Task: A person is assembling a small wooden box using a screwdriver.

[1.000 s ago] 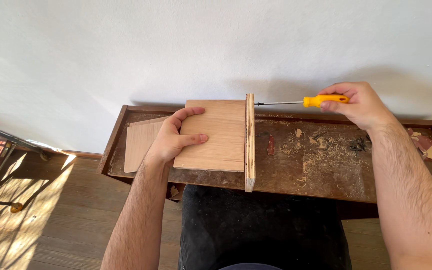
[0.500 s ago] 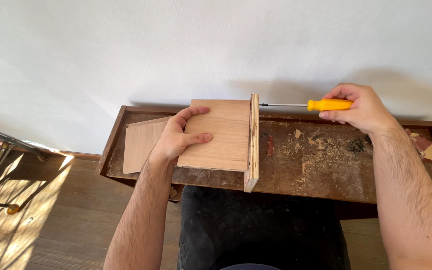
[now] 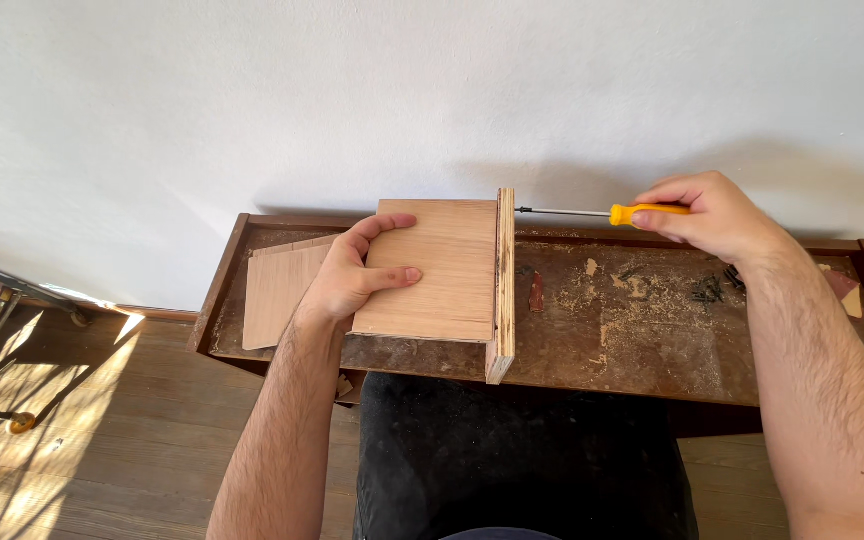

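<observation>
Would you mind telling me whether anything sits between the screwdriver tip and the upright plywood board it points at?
Nothing visible does. The right hand holds the yellow-handled screwdriver level, its shaft reaching the upright plywood board with only open air along it. The left hand steadies the flat panel on the far side.

No packages, labels, signs or screens showing.
Nothing printed, boxed or lit is appearing anywhere in the head view; no wrapper, tag, placard or display is standing in sight.
</observation>
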